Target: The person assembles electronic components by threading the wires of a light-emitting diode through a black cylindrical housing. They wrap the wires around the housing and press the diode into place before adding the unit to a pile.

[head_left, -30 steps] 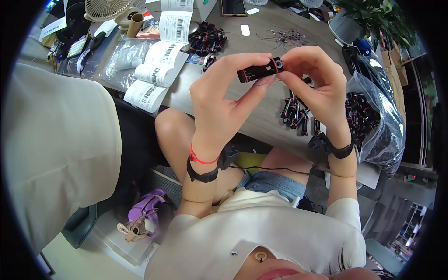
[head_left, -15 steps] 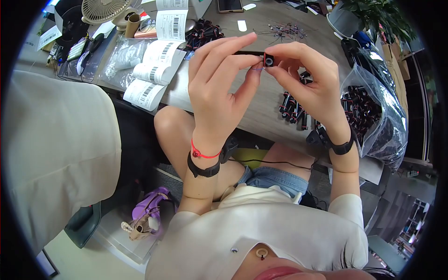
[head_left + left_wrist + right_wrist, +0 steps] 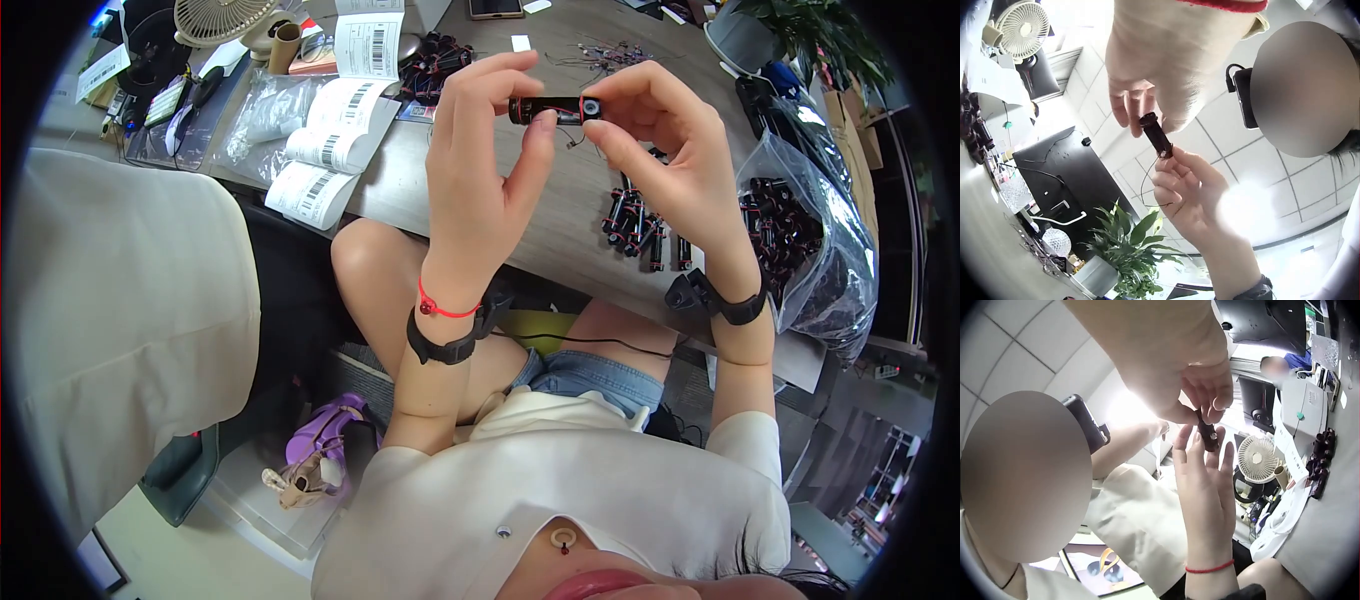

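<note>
My right hand (image 3: 680, 165) pinches the right end of a small black cylinder (image 3: 562, 103) between thumb and index finger. Red bands ring this cylinder, and a round lens-like face shows at that end. A thin wire (image 3: 1145, 181) hangs from it in the left wrist view. My left hand (image 3: 475, 185) is at the other end, its thumb against the near side and its fingers on the far side. In the right wrist view the cylinder (image 3: 1207, 432) lies between both hands' fingertips. Similar black pieces (image 3: 632, 225) lie on the table below my right hand.
An open clear plastic bag (image 3: 835, 270) with more black pieces is at the right. Another pile (image 3: 432, 70) lies at the back left near barcode labels (image 3: 328, 148). Loose thin wires (image 3: 610, 55), a potted plant (image 3: 800, 30) and a fan (image 3: 225, 20) stand farther back.
The cylinder was end-on half a second ago and now lies sideways, its wire showing below. The left thumb and fingers have shifted along it; both hands moved slightly farther from my body.
</note>
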Tool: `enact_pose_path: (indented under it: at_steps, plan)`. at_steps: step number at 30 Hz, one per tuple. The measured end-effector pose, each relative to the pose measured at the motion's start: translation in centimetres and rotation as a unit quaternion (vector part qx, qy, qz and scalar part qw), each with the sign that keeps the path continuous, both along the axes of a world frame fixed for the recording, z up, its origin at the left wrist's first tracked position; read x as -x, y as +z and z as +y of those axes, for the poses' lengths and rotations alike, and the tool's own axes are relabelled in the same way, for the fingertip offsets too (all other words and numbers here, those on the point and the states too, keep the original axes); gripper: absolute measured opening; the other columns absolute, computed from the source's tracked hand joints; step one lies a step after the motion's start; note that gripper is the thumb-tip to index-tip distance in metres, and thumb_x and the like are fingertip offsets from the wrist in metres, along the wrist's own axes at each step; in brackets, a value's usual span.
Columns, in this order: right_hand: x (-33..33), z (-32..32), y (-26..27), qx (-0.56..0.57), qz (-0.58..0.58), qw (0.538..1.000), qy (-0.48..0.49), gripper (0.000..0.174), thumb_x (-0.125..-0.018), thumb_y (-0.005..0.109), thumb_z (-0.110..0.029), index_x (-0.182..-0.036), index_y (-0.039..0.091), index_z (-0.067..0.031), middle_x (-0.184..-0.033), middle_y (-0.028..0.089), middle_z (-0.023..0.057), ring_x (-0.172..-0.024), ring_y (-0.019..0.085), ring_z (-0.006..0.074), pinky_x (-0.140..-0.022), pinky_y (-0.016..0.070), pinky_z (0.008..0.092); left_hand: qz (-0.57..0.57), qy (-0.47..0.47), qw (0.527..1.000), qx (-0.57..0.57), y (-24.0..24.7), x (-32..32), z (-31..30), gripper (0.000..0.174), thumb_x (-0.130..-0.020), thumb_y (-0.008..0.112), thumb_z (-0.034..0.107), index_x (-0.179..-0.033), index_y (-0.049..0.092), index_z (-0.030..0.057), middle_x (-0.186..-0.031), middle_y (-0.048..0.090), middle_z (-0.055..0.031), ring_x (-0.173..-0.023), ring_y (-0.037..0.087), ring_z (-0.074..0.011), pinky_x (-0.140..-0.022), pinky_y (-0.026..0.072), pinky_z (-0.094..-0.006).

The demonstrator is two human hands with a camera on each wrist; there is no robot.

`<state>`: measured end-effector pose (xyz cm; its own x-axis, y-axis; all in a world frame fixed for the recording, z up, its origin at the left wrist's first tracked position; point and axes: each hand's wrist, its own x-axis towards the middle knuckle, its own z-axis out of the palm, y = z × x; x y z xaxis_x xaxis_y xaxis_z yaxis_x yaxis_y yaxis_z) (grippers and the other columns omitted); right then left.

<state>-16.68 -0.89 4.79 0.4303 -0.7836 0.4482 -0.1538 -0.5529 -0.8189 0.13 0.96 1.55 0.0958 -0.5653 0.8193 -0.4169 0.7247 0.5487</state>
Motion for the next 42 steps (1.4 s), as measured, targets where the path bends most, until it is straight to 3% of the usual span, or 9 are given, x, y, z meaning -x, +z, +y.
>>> enact_pose_path:
  at_steps: [10, 14, 15, 17, 21, 26, 29, 34, 42]
  plan:
    - [0.6, 0.2, 1.3, -0.167, -0.07, 0.982, 0.054, 0.019, -0.087, 0.06, -0.005, -0.104, 0.057, 0.0016, -0.083, 0.061, 0.0028, -0.063, 0.051, 0.0045, -0.053, 0.04, 0.018, -0.071, -0.025, 0.997, 0.009, 0.0, -0.6, 0.4, 0.019, -0.08, 0.065, -0.005, -0.097, 0.068, 0.0022, -0.105, 0.067, -0.0108, -0.088, 0.065, -0.0173, -0.073, 0.0511, -0.0255]
    - [0.5, 0.3, 1.7, -0.174, -0.065, 0.981, 0.055, 0.017, -0.087, 0.058, -0.004, -0.103, 0.057, 0.001, -0.086, 0.06, 0.0036, -0.066, 0.053, 0.0063, -0.056, 0.0414, 0.0191, -0.003, -0.069, 0.997, -0.031, -0.2, -0.5, 0.4, 0.025, -0.077, 0.069, -0.001, -0.1, 0.067, 0.0048, -0.098, 0.068, -0.011, -0.083, 0.066, -0.0184, -0.07, 0.0513, -0.0256]
    - [0.5, -0.1, 1.5, -0.138, -0.101, 0.983, 0.06, 0.016, -0.087, 0.058, -0.002, -0.102, 0.058, 0.001, -0.087, 0.06, 0.0043, -0.068, 0.053, 0.0074, -0.058, 0.042, 0.0196, 0.076, -0.102, 0.99, -0.065, -0.2, -0.4, 0.5, 0.023, -0.078, 0.069, -0.001, -0.101, 0.066, 0.0031, -0.098, 0.068, -0.0109, -0.084, 0.066, -0.0177, -0.071, 0.0516, -0.0256]
    - [0.5, -0.7, 1.2, -0.066, -0.173, 0.98, 0.072, 0.015, -0.086, 0.057, 0.001, -0.101, 0.058, 0.0009, -0.089, 0.059, 0.0057, -0.072, 0.055, 0.0097, -0.061, 0.0432, 0.0206, 0.23, -0.163, 0.95, -0.132, -0.1, -0.4, 0.7, 0.021, -0.082, 0.067, 0.0, -0.103, 0.064, -0.0003, -0.097, 0.068, -0.0107, -0.085, 0.066, -0.0162, -0.073, 0.052, -0.0256]
    - [1.0, -1.8, 0.4, -0.047, -0.203, 0.967, 0.149, 0.015, -0.085, 0.056, 0.003, -0.1, 0.056, 0.002, -0.093, 0.059, 0.0092, -0.078, 0.056, 0.0131, -0.068, 0.0457, 0.0235, 0.354, -0.226, 0.892, -0.167, -0.3, -1.1, 0.5, 0.02, -0.086, 0.063, 0.002, -0.105, 0.062, -0.0043, -0.098, 0.068, -0.0115, -0.088, 0.065, -0.0158, -0.078, 0.053, -0.0266]
    - [-0.1, 0.0, 0.3, 0.05, -0.128, 0.979, 0.153, 0.015, -0.086, 0.055, 0.001, -0.101, 0.055, 0.0032, -0.092, 0.06, 0.0123, -0.076, 0.059, 0.0159, -0.068, 0.0497, 0.0259, 0.369, -0.231, 0.881, -0.186, 0.1, -0.6, 0.8, 0.02, -0.087, 0.061, 0.002, -0.107, 0.061, -0.0038, -0.098, 0.067, -0.0116, -0.089, 0.066, -0.0166, -0.08, 0.0536, -0.0268]
    - [0.3, 0.5, 0.4, -0.034, -0.195, 0.971, 0.137, 0.014, -0.089, 0.053, 0.0, -0.102, 0.054, 0.0039, -0.095, 0.061, 0.0153, -0.071, 0.062, 0.0179, -0.065, 0.0532, 0.0272, 0.356, -0.256, 0.879, -0.186, -0.2, -0.3, 0.8, 0.02, -0.087, 0.062, 0.002, -0.107, 0.061, -0.0037, -0.098, 0.067, -0.0118, -0.089, 0.066, -0.0171, -0.081, 0.0541, -0.0276]
    - [0.3, 0.6, 0.3, -0.049, -0.3, 0.951, 0.052, 0.012, -0.09, 0.051, 0.0, -0.101, 0.054, 0.0043, -0.095, 0.062, 0.0168, -0.067, 0.064, 0.0194, -0.061, 0.055, 0.0279, 0.364, -0.266, 0.872, -0.191, 0.0, 0.2, 1.0, 0.02, -0.087, 0.061, 0.001, -0.106, 0.062, -0.0038, -0.098, 0.067, -0.0119, -0.088, 0.066, -0.017, -0.081, 0.0541, -0.0273]
    - [1.5, 0.1, 1.2, 0.038, -0.144, 0.989, 0.012, 0.011, -0.092, 0.052, -0.002, -0.1, 0.055, 0.0031, -0.09, 0.063, 0.0127, -0.064, 0.06, 0.0142, -0.056, 0.0494, 0.0241, 0.282, -0.178, 0.93, -0.153, 0.1, 0.4, 1.1, 0.018, -0.084, 0.063, -0.003, -0.102, 0.064, -0.0027, -0.099, 0.067, -0.0121, -0.087, 0.064, -0.0146, -0.074, 0.0524, -0.0251]
